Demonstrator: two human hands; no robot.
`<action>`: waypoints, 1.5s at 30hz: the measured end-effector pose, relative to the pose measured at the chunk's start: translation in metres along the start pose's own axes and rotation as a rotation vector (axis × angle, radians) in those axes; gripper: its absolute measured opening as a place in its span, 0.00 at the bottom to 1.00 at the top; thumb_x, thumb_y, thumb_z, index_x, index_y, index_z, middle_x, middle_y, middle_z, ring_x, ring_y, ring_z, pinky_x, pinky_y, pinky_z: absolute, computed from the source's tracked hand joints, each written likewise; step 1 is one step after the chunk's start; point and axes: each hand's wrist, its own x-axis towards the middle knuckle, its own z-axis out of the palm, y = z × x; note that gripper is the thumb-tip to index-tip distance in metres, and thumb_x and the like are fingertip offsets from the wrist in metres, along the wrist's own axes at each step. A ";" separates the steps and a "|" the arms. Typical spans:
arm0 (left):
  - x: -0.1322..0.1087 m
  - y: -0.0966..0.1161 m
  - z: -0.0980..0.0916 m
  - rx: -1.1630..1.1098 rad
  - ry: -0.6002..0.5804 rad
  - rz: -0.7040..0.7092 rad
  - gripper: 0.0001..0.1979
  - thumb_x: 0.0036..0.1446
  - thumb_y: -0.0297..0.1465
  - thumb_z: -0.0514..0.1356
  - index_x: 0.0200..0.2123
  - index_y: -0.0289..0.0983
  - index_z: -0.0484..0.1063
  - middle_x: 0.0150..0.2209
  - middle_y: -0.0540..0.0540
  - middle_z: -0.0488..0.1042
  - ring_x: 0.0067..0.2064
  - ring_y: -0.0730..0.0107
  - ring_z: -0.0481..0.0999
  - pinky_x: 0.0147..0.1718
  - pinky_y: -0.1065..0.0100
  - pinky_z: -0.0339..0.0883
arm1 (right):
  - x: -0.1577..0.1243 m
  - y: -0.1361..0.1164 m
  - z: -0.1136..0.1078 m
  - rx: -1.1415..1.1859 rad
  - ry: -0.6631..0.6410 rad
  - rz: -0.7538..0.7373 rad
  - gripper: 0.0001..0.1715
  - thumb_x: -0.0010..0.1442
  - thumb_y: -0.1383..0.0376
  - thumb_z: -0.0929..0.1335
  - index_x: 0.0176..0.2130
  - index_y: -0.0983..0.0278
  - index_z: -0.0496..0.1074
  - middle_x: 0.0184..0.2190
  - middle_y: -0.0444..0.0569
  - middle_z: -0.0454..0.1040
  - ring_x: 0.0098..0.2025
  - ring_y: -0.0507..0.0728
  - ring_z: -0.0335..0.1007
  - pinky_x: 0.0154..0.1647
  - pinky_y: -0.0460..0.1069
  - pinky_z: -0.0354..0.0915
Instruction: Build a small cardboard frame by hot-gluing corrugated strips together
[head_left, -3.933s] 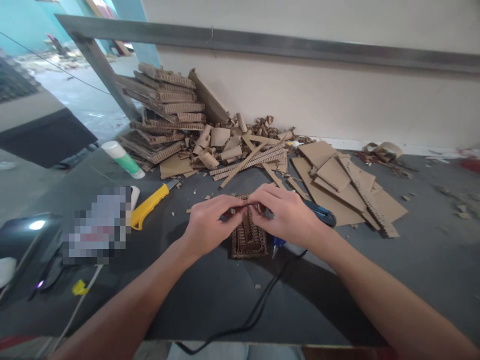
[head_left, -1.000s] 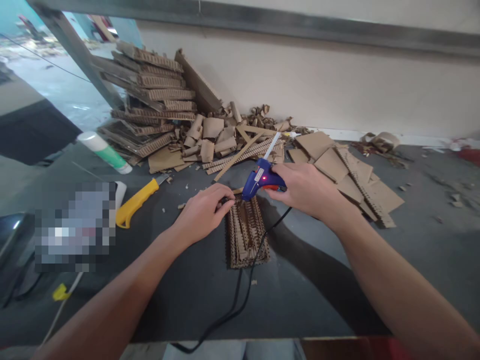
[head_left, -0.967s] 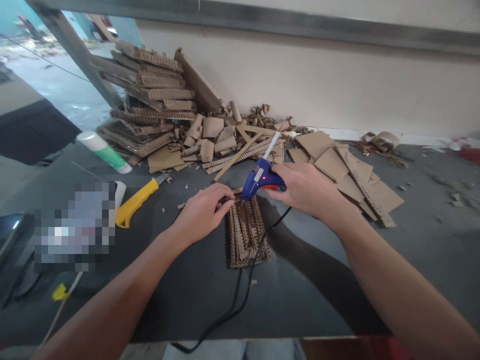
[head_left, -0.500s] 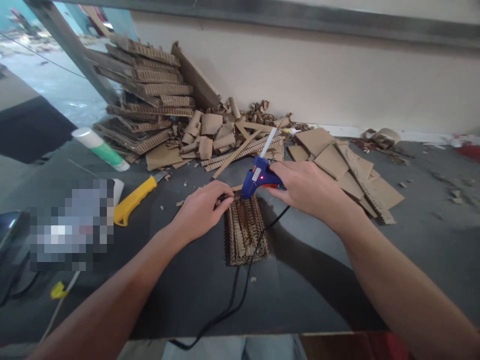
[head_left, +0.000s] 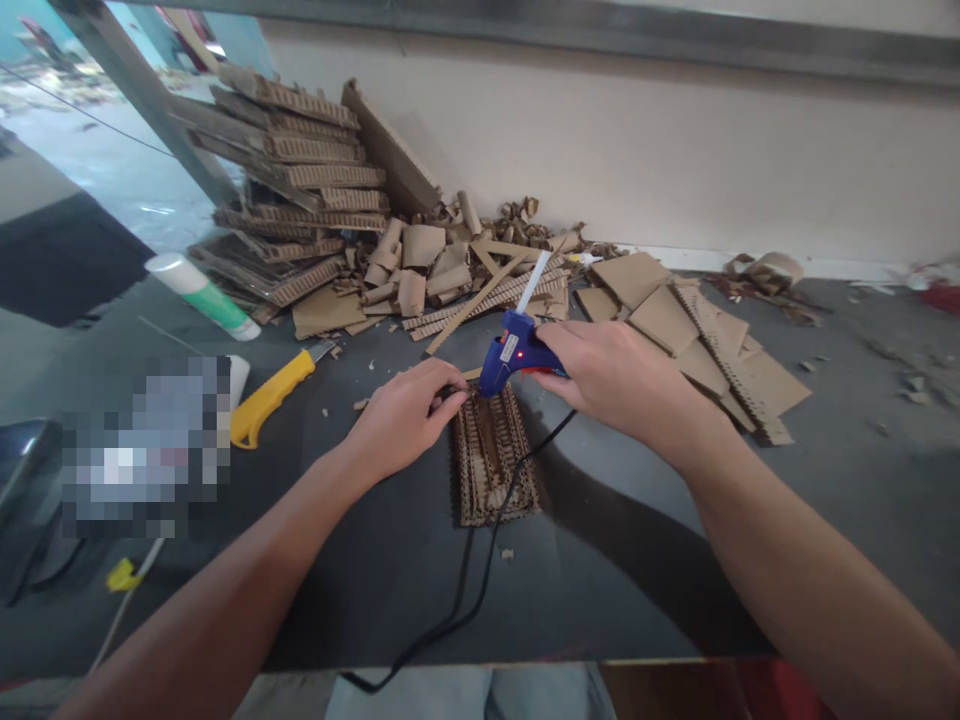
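My right hand (head_left: 592,370) is closed around a blue hot glue gun (head_left: 517,350), its red light lit and a white glue stick poking out of the back. The gun's nozzle points down at the far end of a small rectangular corrugated cardboard piece (head_left: 517,460) lying on the table. At that piece's far left corner, my left hand (head_left: 409,410) has thumb and fingers pinched on the edge; the fingertips are partly hidden. The gun's black cord (head_left: 487,590) crosses over the cardboard toward the table's front edge.
Left of my hands lie a yellow utility knife (head_left: 274,400), a white-and-green tube (head_left: 202,295) and a blurred-out object (head_left: 150,440). Stacked corrugated pieces (head_left: 322,150) and cardboard scraps (head_left: 420,250) stand behind. Flat cardboard squares (head_left: 690,330) lie at the right.
The glue gun and my right hand have shifted very slightly left along the cardboard's far end. My left hand stays at the corner.
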 end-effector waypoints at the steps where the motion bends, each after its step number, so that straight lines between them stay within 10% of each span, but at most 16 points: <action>1: 0.000 0.000 0.000 0.001 -0.001 0.001 0.08 0.67 0.34 0.54 0.42 0.40 0.72 0.45 0.47 0.76 0.39 0.66 0.76 0.39 0.65 0.67 | 0.000 0.000 0.000 0.001 -0.004 0.001 0.10 0.64 0.64 0.69 0.43 0.69 0.71 0.33 0.55 0.77 0.33 0.62 0.74 0.27 0.51 0.54; 30: -0.001 0.000 0.000 -0.021 0.006 0.018 0.09 0.67 0.35 0.54 0.41 0.40 0.73 0.46 0.46 0.75 0.38 0.67 0.76 0.40 0.64 0.69 | -0.006 0.003 -0.003 0.091 0.118 0.097 0.13 0.62 0.60 0.69 0.44 0.66 0.69 0.36 0.55 0.75 0.33 0.59 0.70 0.27 0.49 0.54; 45: 0.000 -0.002 -0.003 -0.100 0.148 0.065 0.05 0.65 0.33 0.60 0.38 0.40 0.75 0.38 0.47 0.79 0.38 0.66 0.78 0.39 0.65 0.71 | -0.102 0.001 0.034 1.433 0.052 0.740 0.23 0.60 0.46 0.70 0.39 0.62 0.69 0.28 0.43 0.70 0.27 0.52 0.67 0.29 0.49 0.65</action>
